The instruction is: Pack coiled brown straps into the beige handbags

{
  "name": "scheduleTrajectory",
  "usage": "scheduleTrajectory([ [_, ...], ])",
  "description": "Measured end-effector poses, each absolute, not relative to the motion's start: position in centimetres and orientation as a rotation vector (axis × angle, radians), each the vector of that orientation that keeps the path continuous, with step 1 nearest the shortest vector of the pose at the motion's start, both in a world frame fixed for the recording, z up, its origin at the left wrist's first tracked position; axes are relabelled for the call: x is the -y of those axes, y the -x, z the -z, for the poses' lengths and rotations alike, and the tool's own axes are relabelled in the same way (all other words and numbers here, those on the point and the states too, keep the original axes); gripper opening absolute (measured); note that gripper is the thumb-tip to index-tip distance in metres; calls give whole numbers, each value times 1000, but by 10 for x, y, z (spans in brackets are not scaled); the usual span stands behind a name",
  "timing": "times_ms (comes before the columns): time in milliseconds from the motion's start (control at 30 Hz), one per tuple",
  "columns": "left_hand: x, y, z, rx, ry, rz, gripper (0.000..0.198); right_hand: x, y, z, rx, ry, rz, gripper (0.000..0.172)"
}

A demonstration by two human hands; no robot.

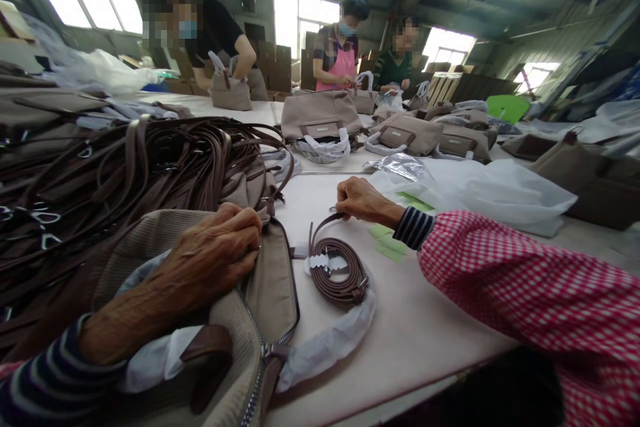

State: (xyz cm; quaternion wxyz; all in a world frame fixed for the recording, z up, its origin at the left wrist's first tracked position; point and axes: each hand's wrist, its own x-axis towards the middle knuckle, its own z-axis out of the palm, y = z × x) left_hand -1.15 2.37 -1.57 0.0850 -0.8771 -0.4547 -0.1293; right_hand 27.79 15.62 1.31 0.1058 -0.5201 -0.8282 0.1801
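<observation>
A taupe handbag [230, 327] lies in front of me with its zipped mouth open and pale lining showing. My left hand [215, 253] is closed over the bag's upper edge, fingers curled at the opening. White wrapping covers the bag's handle [333, 347], which curves out onto the table. Beside it lies a coiled brown strap [343, 280] with metal buckles and a white piece at its middle. My right hand [360, 201] pinches the strap's free end, raised a little off the table, and a metal clip shows at the fingertips.
Many loose brown straps [165, 167] are heaped at the left. Finished-looking handbags [320, 117] stand at the back of the white table [425, 360]. Clear plastic [480, 190] and green slips [390, 243] lie at the right. Several people [340, 53] handle bags across the table.
</observation>
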Motion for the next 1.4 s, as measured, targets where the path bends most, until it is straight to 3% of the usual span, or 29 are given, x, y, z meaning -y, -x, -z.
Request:
scheduleTrajectory([
  [233,-23,7,12,1399,2602,378,16,-162,-280,-5,2372,1439,-713,9],
  [433,-22,6,13,1396,2588,392,17,-166,-319,-25,2543,1363,-601,13],
  [733,-20,5,9,1412,2597,345,18,-164,-327,-16,2620,1348,-568,15],
  [1133,-23,10,14,1315,2606,441,19,-165,-321,-10,2571,1291,-741,14],
  [1267,-23,11,14,1361,2583,431,16,-165,-316,-4,2471,1213,-947,12],
  [1400,-24,11,14,1362,2616,438,21,-162,-304,2,2323,1166,-1121,29],
])
